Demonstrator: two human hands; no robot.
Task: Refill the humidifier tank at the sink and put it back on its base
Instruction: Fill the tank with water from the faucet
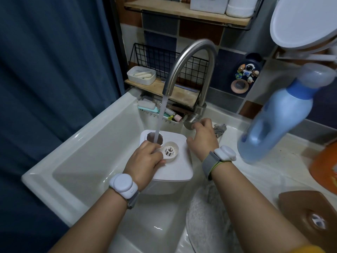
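The white humidifier tank stands in the sink under the steel faucet. A stream of water falls into the tank's round fill hole. A white round cap lies on the tank's top beside the hole. My left hand rests on the tank top and its fingers hold the cap's edge. My right hand is at the faucet's base, fingers curled by the handle, thumb near the tank's right corner.
A blue bottle stands on the counter at the right, with an orange object beyond it. A wire rack with brushes hangs behind the sink. A grey mat lies over the sink's right side. A blue curtain hangs at the left.
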